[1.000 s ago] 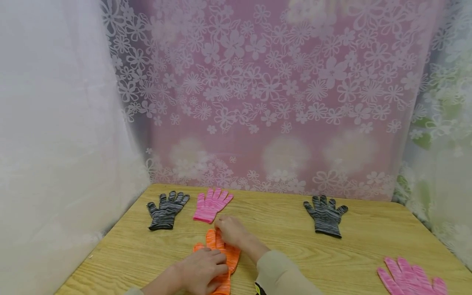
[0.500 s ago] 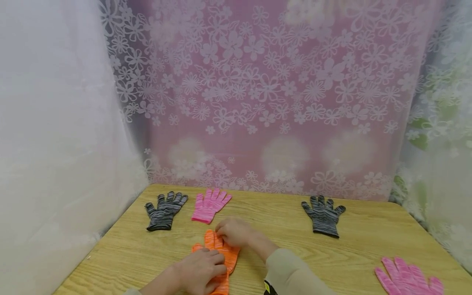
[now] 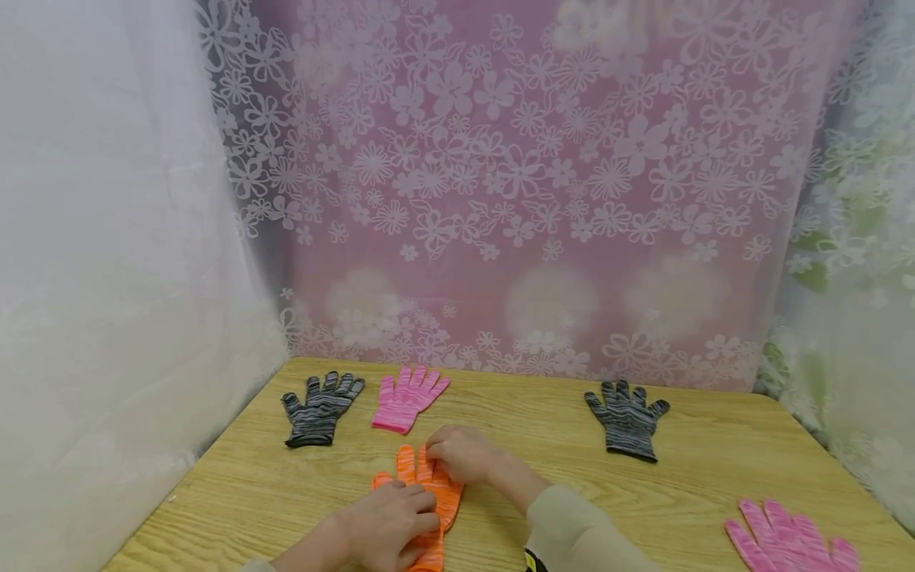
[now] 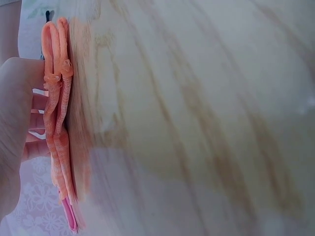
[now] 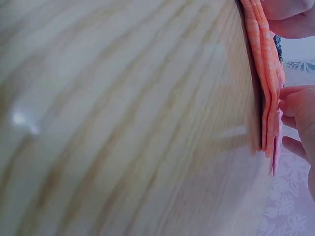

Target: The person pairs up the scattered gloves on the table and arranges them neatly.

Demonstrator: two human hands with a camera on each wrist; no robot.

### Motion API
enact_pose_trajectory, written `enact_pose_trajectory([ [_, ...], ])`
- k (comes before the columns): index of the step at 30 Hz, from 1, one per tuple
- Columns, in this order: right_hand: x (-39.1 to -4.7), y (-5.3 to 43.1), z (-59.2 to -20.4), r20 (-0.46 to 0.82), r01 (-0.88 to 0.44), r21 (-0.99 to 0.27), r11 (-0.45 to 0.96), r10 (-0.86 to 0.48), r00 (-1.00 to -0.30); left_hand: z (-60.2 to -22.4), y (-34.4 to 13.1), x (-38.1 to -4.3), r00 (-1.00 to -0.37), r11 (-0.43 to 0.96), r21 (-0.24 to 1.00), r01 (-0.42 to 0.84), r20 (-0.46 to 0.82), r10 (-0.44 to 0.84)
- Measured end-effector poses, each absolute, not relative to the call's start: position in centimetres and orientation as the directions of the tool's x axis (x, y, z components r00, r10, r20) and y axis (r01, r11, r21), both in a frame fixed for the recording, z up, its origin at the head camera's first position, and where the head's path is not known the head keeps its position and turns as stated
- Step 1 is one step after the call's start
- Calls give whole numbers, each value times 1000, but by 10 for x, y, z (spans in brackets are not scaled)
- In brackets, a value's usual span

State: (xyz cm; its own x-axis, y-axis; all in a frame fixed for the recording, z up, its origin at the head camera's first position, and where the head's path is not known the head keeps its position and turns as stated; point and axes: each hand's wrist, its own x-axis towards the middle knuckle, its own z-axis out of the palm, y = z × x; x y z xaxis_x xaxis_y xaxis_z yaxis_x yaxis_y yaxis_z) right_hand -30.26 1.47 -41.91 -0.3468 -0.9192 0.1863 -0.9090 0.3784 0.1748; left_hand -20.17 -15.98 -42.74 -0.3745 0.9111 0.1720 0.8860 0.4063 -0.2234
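A pair of orange knit gloves (image 3: 446,502) lies stacked flat at the table's near middle, fingers pointing away. Edge-on in the left wrist view, the orange gloves (image 4: 60,132) show two layers with both cuffs together. My left hand (image 3: 389,524) rests over the cuff and palm area, its extended fingers pressing on top. At the far end, my right hand (image 3: 465,454) pinches one of the glove fingers with curled fingertips. Its fingers (image 5: 295,101) meet the top of the orange gloves (image 5: 268,83) in the right wrist view. Part of the palm is hidden under my left hand.
On the wooden table (image 3: 236,492), a grey-black glove (image 3: 320,409) and a pink glove (image 3: 407,401) lie at the back left. Another grey-black glove (image 3: 627,421) lies back right, another pink glove (image 3: 789,540) front right. A floral curtain (image 3: 529,199) hangs behind the table.
My right hand has shifted slightly to the right across the orange glove fingers, uncovering more of the middle ones. My left hand stays in place on the gloves.
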Motion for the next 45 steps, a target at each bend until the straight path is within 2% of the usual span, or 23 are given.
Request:
enact_pose_trajectory([
  [6, -296, 24, -415, 225, -940, 160, 302, -938, -263, -428, -159, -202, -368, 405, -241, 882, 183, 911],
  [10, -289, 30, -411, 196, -960, 147, 240, -958, -209, -426, -159, -201, -348, 405, -312, 860, 225, 910],
  [14, -283, 35, -409, 149, -963, 131, 234, -965, -214, -422, -160, -204, -329, 418, -414, 809, 269, 905],
  [19, -282, 38, -410, 138, -964, 128, 233, -967, -216, -415, -167, -211, -341, 452, -432, 780, 312, 887],
  [22, -280, 39, -409, 137, -965, 145, 218, -970, -199, -413, -177, -217, -414, 514, -392, 763, 315, 854],
  [28, -271, 36, -406, 109, -975, 163, 150, -985, -133, -407, -191, -237, -662, 708, -206, 675, 255, 705],
  [32, -266, 36, -407, 86, -980, 150, 127, -990, -115, -403, -188, -248, -760, 798, -105, 593, 254, 599],
  [38, -265, 36, -411, 58, -975, 165, 148, -988, -141, -404, -177, -261, -863, 880, -47, 472, 178, 472],
  [45, -264, 35, -414, 30, -975, 166, 147, -989, -144, -416, -170, -270, -875, 888, -8, 461, 163, 456],
])
